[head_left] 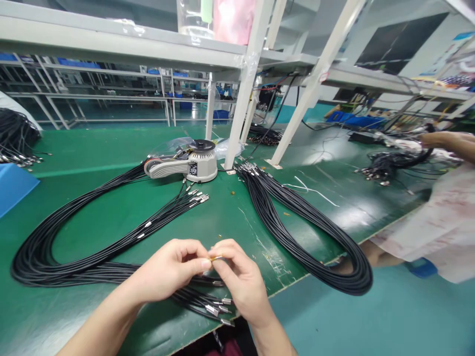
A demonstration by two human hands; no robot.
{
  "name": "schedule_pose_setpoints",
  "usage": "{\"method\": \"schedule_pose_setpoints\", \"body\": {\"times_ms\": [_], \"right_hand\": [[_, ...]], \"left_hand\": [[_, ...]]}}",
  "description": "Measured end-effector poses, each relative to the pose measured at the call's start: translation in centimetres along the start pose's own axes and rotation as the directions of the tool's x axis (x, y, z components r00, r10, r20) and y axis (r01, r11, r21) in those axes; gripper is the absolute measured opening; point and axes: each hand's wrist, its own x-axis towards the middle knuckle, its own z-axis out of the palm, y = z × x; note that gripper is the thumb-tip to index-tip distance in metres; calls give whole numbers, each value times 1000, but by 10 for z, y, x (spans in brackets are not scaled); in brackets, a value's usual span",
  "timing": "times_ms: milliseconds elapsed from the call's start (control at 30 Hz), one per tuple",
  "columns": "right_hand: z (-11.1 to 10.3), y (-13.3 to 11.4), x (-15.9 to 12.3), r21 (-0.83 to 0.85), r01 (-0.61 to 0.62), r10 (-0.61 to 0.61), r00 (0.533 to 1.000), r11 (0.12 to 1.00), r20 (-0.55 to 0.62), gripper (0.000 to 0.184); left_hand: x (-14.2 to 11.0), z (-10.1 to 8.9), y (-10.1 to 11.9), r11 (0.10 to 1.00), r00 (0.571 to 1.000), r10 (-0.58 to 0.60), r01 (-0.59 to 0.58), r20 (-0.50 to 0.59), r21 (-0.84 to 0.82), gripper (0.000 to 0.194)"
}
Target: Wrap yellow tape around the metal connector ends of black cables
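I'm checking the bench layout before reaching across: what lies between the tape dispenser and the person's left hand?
In the head view, a fanned bunch of black cables with metal-tipped ends lies on the green bench mat between the tape dispenser and the left hand.

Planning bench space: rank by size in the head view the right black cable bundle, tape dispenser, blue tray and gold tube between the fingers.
Black cable bundle first. Tape dispenser and blue tray: unsure, since the frame cuts off the tray. Gold tube smallest.
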Motion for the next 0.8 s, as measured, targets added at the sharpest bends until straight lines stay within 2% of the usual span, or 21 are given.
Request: {"method": "schedule_pose_setpoints", "body": {"times_ms": [67,100,200,333,500,567,700,800], "right_hand": [[-6,-3,-2,58,-146,148,988,988,-45,20],[-8,-5,-2,90,-208,215,974,974,-71,22],[-12,-9,-2,115,-317,329,937,942,-117,22],[-9,-13,0,88,-365,374,918,927,-129,25],[-7,-15,-1,85,-360,369,919,929,-138,25],[-6,-15,-2,81,-355,363,919,931,-151,25],[-3,-16,-4,119,-353,370,912,928,-176,24],[-1,-16,-5,151,-351,375,909,924,-183,23]], "left_hand": [[1,6,-1,960,974,172,-133,-148,246,17],[1,9,-2,918,951,256,-184,-172,351,17],[2,14,-8,804,907,401,-279,-132,526,20],[2,15,-12,735,884,454,-301,-111,607,18],[2,18,-15,650,872,486,-315,-60,692,23],[3,21,-18,594,850,526,-338,-35,730,22],[5,28,-22,482,769,639,-366,-34,796,25],[6,30,-23,483,747,662,-369,-55,794,25]]}}
